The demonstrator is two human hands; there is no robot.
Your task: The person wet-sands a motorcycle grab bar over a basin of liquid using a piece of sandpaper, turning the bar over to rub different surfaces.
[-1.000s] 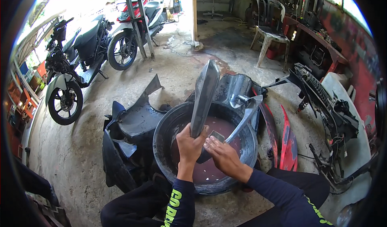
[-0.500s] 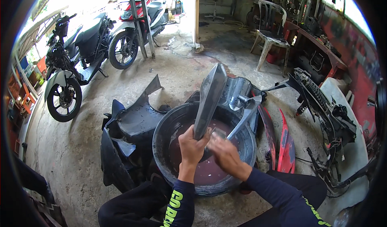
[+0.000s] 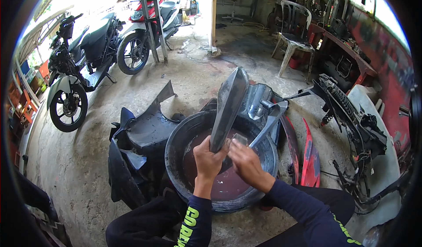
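My left hand is closed round the lower end of a long, pointed grey motorcycle body panel, which stands tilted up over a wide black tub. Close beside it, my right hand pinches a small greyish folded piece that looks like sandpaper, at the panel's lower right side. Reddish-brown murky water lies in the tub. A second grey panel leans over the tub's right rim; my right hand partly covers its lower end.
Dark fairing parts lie left of the tub, red panels to its right. A stripped motorcycle frame rests at far right. Motorcycles stand at the back left by a metal post. A plastic chair stands near a workbench.
My right hand has shifted slightly, and the small greyish piece shows more clearly above its fingers. The panel in my left hand keeps nearly the same tilt. The whole view has moved a little.
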